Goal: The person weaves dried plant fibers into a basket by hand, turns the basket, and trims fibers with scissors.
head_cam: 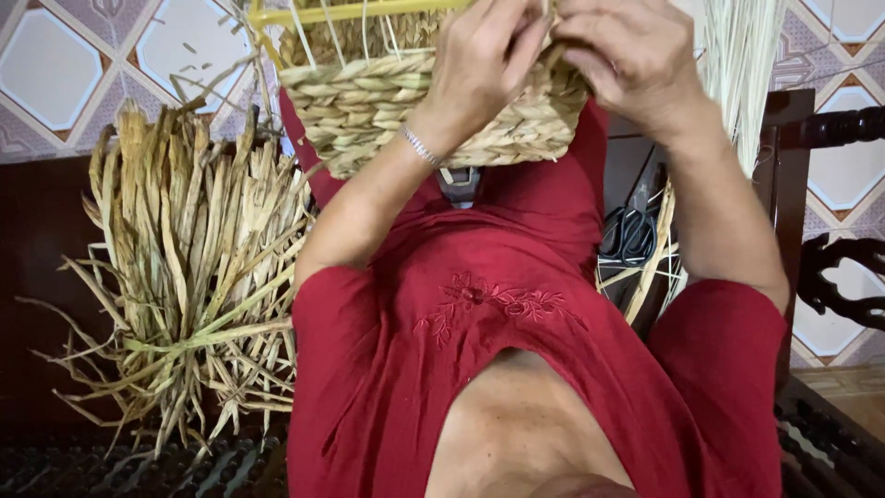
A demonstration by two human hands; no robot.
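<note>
Nearest to me is my red dress (516,369), and everything else I place from the woven basket (406,111) that rests on my lap just beyond it. I judge I keep it there, tipped toward me, so the rim sits right under my fingers and the weight stays off my arms.

My left hand (479,69) lies over the near wall of the basket, fingers pressed together and pinching what looks like a strand at the rim; a thin silver bracelet (421,146) circles that wrist. My right hand (636,60) comes in from the other side, its grip closed on the same stretch of rim, the two hands almost touching. What exactly sits between the fingertips I cannot tell, as the knuckles hide it.

Above the hands, one yellow rod (350,12) crosses the top of the basket, with pale upright strands rising past it.

To the left of the basket lies one big bundle of dried grass (184,258), fanned out beside my leg, close enough to draw from, I judge. To the right of the basket, lower down, one pair of dark-handled scissors (631,235) lies among loose stalks. Farther right, one sheaf of thin pale reeds (737,65) stands upright. Beyond everything is the patterned tiled floor (64,65).
</note>
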